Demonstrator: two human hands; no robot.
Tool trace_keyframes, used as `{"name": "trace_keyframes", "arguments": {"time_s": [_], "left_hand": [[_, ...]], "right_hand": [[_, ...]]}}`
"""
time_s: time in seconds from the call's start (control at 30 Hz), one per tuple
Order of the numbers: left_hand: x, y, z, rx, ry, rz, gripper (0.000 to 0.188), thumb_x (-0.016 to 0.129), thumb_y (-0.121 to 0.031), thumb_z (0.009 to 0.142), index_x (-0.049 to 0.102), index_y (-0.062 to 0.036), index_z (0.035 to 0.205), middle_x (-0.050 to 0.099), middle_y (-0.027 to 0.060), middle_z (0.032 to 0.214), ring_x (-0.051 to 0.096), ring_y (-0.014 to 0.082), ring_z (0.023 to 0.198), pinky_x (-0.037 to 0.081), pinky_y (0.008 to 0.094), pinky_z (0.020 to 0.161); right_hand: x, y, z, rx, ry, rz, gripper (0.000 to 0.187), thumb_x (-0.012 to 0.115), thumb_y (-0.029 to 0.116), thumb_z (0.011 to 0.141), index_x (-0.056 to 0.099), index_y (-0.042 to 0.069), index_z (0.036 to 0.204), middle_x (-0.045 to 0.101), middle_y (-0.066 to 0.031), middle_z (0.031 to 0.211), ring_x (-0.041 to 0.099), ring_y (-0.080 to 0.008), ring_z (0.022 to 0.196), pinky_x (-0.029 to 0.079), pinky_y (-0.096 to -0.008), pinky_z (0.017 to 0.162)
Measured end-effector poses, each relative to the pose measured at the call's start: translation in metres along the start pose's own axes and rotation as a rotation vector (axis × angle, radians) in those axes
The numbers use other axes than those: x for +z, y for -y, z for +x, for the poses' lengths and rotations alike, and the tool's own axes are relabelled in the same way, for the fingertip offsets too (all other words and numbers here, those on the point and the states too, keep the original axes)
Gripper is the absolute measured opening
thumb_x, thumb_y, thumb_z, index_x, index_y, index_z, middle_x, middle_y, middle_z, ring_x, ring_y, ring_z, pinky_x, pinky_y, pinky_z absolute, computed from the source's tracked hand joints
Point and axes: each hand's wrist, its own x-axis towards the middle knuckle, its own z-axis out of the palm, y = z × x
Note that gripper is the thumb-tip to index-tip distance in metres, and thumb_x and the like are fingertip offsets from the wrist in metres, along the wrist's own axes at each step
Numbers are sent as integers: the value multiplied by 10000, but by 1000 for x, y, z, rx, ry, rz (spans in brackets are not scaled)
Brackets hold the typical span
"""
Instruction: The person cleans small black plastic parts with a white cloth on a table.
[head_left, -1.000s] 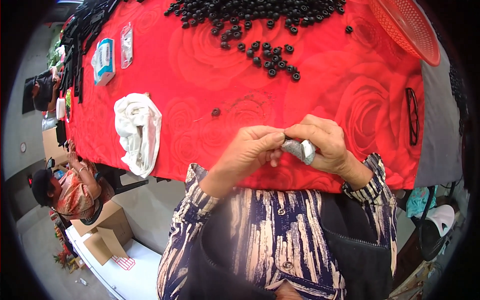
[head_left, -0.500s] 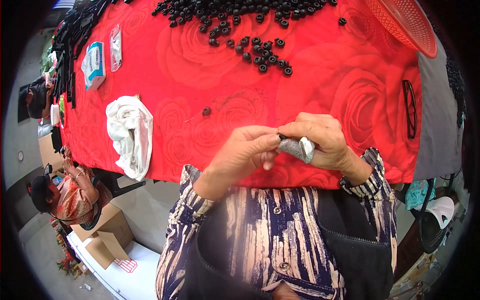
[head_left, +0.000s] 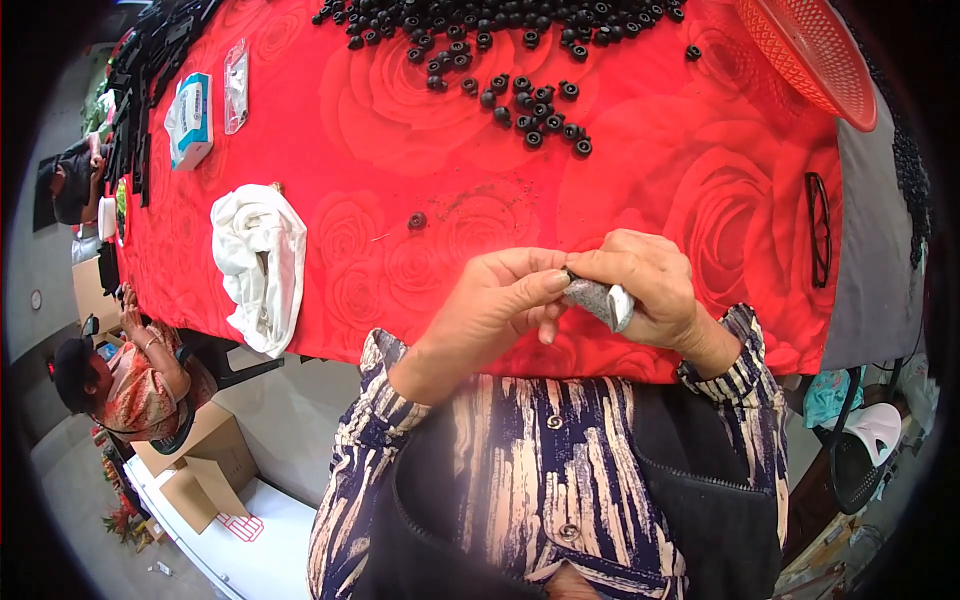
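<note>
Above the table's near edge, my two hands meet at the fingertips. My left hand (head_left: 512, 292) is closed in a pinch on a small black part (head_left: 569, 274), mostly hidden by the fingers. My right hand (head_left: 642, 287) is closed around a grey speckled, wrapped-looking piece with a white end (head_left: 600, 300); its exact kind I cannot make out. The right thumb and forefinger press close against the black part. Beyond my left hand, a single round black knob-like piece (head_left: 417, 221) lies on the red rose-patterned cloth (head_left: 380, 280).
Many black round pieces (head_left: 535, 110) lie scattered at the far side. A red mesh basket (head_left: 810, 60) stands far right, above glasses (head_left: 819, 230). On the left lie a white cloth (head_left: 258, 265), a tissue box (head_left: 190, 120) and black strips (head_left: 135, 130). Another person (head_left: 130, 385) sits at left.
Both hands stay together in nearly the same place, with the grey piece turned slightly. The whole view has shifted a little.
</note>
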Motion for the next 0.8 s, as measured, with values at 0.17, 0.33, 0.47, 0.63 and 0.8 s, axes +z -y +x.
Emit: {"name": "trace_keyframes", "arguments": {"time_s": [0.17,0.33,0.47,0.63,0.8], "left_hand": [[10,11,-2,167,-147,-1,239,561,-95,930,574,40,1126,636,62,924,584,84,742,511,219,606],[12,10,-3,275,-196,97,235,566,-90,926,581,48,1115,637,73,929,588,97,763,510,228,619],[10,7,-5,337,-224,176,235,579,-94,920,588,51,1104,638,76,913,586,100,764,509,240,621],[11,7,-7,362,-203,223,232,587,-93,915,595,47,1099,640,73,898,583,96,762,510,239,621],[8,7,-5,345,-176,227,240,569,-87,918,572,29,1129,649,94,926,612,135,765,517,268,599]], "right_hand": [[1,1,-2,-51,-17,-99,380,708,80,613,619,-6,972,532,-77,667,531,-208,532,394,-326,470],[-6,2,0,-30,55,-148,357,713,79,673,587,-6,996,541,-85,694,542,-230,549,412,-328,484],[-13,8,7,272,41,50,355,675,162,788,534,19,1081,540,-110,760,562,-274,626,455,-353,565],[-18,4,10,338,181,61,314,621,208,834,547,29,1081,558,-125,807,586,-304,707,471,-368,614],[-13,1,9,319,159,38,278,620,184,828,566,23,1048,563,-129,806,587,-311,712,477,-380,621]]}}
